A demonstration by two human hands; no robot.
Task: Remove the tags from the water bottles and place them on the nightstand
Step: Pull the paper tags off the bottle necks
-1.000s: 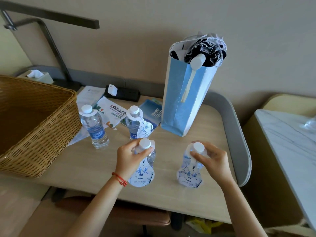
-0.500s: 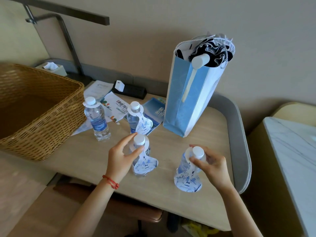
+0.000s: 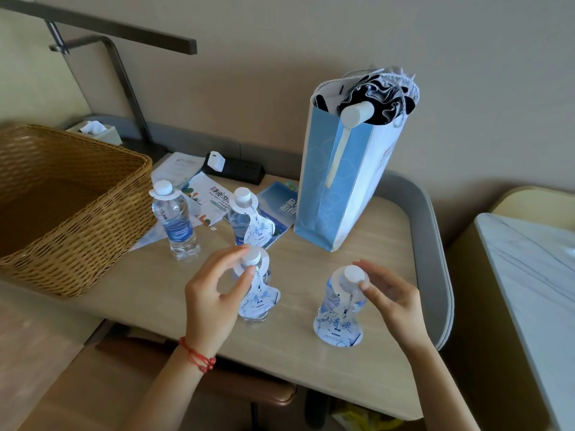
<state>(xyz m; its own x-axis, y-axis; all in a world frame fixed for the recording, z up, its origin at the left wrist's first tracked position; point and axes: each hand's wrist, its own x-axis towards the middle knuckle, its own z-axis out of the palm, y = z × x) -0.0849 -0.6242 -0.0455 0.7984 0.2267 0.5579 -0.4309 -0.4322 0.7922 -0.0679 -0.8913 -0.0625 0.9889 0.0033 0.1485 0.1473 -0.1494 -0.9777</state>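
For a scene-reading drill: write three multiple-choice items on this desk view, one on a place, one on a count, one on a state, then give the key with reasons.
1. Where does the wicker basket sit?
A. at the desk's left end
B. inside the blue paper bag
C. on the marble top

2. How many water bottles stand on the desk?
A. two
B. four
C. six

3. What is the state of the tag on the bottle at the right hand?
A. lying flat on the desk
B. hanging from the bottle's neck
C. torn in two

Key: 1 A, the basket fills the left end, far from the blue paper bag. 2 B, four white caps show. 3 B, the tag hangs from its collar ring under the cap.
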